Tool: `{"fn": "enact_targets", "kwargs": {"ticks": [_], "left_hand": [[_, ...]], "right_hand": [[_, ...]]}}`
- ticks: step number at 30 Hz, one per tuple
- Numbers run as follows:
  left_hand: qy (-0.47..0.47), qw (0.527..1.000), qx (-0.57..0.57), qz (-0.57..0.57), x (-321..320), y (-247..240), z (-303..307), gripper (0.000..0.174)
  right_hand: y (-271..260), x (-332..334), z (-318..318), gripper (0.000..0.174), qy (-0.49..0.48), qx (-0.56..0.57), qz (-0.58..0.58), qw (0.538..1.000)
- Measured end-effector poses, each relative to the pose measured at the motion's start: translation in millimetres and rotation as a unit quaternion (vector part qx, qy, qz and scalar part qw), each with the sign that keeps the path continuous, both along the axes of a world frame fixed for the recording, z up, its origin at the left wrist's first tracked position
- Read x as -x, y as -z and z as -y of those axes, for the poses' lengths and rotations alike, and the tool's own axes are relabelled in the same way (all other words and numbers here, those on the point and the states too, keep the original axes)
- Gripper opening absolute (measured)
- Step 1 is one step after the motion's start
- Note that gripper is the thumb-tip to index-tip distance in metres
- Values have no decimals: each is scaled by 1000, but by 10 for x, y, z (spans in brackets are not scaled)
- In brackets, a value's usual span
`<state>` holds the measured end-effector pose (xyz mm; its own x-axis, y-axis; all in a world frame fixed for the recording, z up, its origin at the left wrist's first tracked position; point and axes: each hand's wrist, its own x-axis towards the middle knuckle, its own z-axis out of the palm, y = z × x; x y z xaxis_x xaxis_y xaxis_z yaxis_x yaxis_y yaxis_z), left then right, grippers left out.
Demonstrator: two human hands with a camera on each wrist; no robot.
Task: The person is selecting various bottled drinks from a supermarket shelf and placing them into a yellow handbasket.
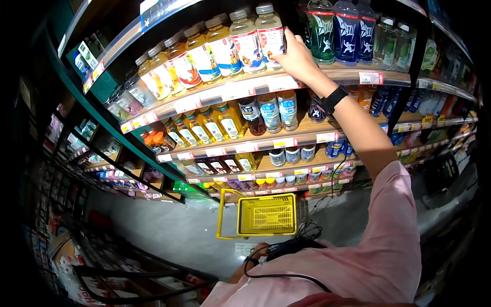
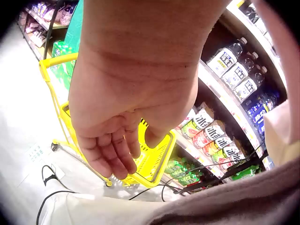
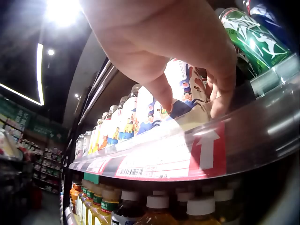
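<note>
Right hand (image 1: 296,53) of the person holds a bottle (image 1: 269,38) of pale drink, thumb on one side and fingers on the other, at the front edge of the upper shelf (image 1: 396,78). Left hand (image 2: 124,119) hangs relaxed, fingers slightly bent, above a yellow basket (image 1: 268,219) that stands on the grey floor in front of the shelves. On the right wrist is a black watch (image 1: 335,99).

The held bottle stands at the right end of a row of clear-capped bottles (image 1: 220,48). Its white label has a red band near the top and blue and orange drawings; its small print is too small to read. Just right of the hand, a green bottle (image 1: 321,36) and dark blue bottles (image 1: 346,38) carry a white leaping figure.

Below the held bottle, the shelf's edge strip holds a red tag (image 3: 206,150) with a white upward arrow, beside a price label (image 3: 133,171) with a barcode. One shelf down are yellow drinks (image 1: 212,125) with white labels and bottles in blue-and-white wrappers (image 1: 279,112). From the left wrist, lower bottles (image 2: 201,124) show large dark Chinese characters; the first looks like 冰.
</note>
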<state>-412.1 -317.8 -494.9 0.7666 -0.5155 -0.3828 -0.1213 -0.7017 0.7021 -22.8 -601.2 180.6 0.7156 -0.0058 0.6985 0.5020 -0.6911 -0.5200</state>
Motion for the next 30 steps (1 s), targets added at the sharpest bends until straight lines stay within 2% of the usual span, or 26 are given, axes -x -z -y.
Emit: {"fn": "enact_targets", "kwargs": {"ticks": [1,2,3,5,7,8,9,10,11,12,13,14,15,16,17,18,19,20,22,25,30], "left_hand": [[179,966,-111,150,15,12,-7,39],[186,965,-122,139,88,28,-2,39],[132,983,-102,75,126,3,12,39],[11,998,-48,-43,205,11,-3,39],[-91,988,6,-126,331,6,-27,39],[-133,978,28,-158,414,-2,-53,39],[-163,969,40,-180,490,47,-94,39],[-189,961,45,-199,562,92,-135,39],[-210,952,47,-216,658,-6,-138,39],[-231,944,55,-227,692,8,-174,39],[-252,935,50,-245,775,-7,-180,39],[-269,927,47,-257,827,15,-195,39],[-283,920,45,-268,871,16,-201,39],[-292,914,44,-278,922,27,-209,39],[-301,909,41,-287,933,27,-209,39],[-307,905,40,-293,898,-12,-203,39],[-312,901,39,-298,873,-12,-186,39],[-318,897,40,-304,832,-10,-184,39],[-321,894,36,-310,740,-40,-135,39],[-313,895,28,-316,496,-119,-17,39],[-310,892,-6,-330,-39,-320,239,39]], "right_hand": [[-3,46,-3,83,10,-2,15,1000],[-18,92,39,86,-27,-8,-18,999],[-47,150,89,90,-63,-14,-49,997],[118,391,145,84,-83,-15,87,993],[359,861,232,67,-151,-109,168,968],[650,1094,283,58,-200,-196,132,951],[1050,1288,344,48,-175,-228,70,955],[1473,1465,452,30,-189,-172,28,966],[2063,1557,521,17,-182,-146,-109,966],[2580,1632,689,17,-243,-27,-146,959],[3154,1789,885,23,-261,20,-355,897],[3959,2028,1142,30,-231,136,-283,921],[4489,2310,1377,30,-178,269,-454,831],[5063,2630,1501,31,-83,333,-545,765],[5431,2968,1689,33,-125,308,-570,752],[6669,3178,1981,30,-268,397,-556,679],[6386,3466,1766,35,-346,204,-589,701],[6094,3666,1634,38,-344,73,-662,662],[5640,3791,1525,45,-260,-84,-756,595],[5307,3802,1512,57,-192,-195,-785,555],[4838,3841,1469,79,-100,-295,-798,516]]}}
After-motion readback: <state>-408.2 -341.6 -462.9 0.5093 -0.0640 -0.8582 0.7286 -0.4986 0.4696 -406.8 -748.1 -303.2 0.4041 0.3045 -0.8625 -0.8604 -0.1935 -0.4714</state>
